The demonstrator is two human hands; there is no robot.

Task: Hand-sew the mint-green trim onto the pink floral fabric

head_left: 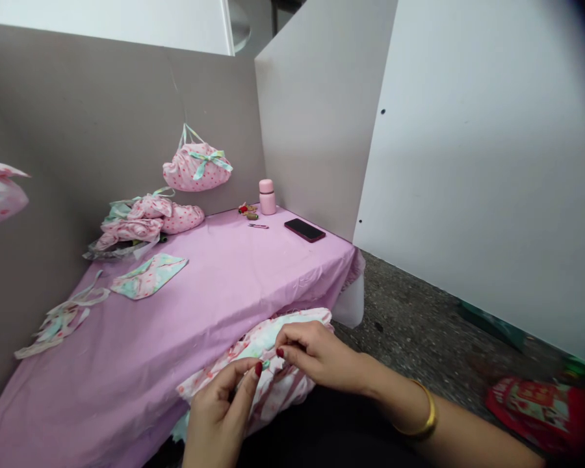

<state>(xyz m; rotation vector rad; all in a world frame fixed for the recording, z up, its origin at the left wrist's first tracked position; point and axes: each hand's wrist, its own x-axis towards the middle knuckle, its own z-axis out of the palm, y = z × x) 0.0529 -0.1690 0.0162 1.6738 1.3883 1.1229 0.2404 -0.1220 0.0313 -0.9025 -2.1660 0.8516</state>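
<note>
Pink and mint printed fabric (292,318) lies bunched over my lap at the front edge of the table. My left hand (219,406) pinches a small green-and-white edge of this fabric between thumb and forefinger. Just to the right, my right hand (312,351) has thumb and fingertips pressed together close above the fabric. Whatever is between those right fingertips is too small to make out. A gold bangle (429,416) circles my right wrist.
A pink cloth covers the table (224,260). On it are a folded fabric piece (151,276), fabric strips (61,325), a heap of printed fabric (141,221), thread snips (258,226), a phone (305,229) and a pink bottle (268,198). A printed bag (197,170) hangs behind.
</note>
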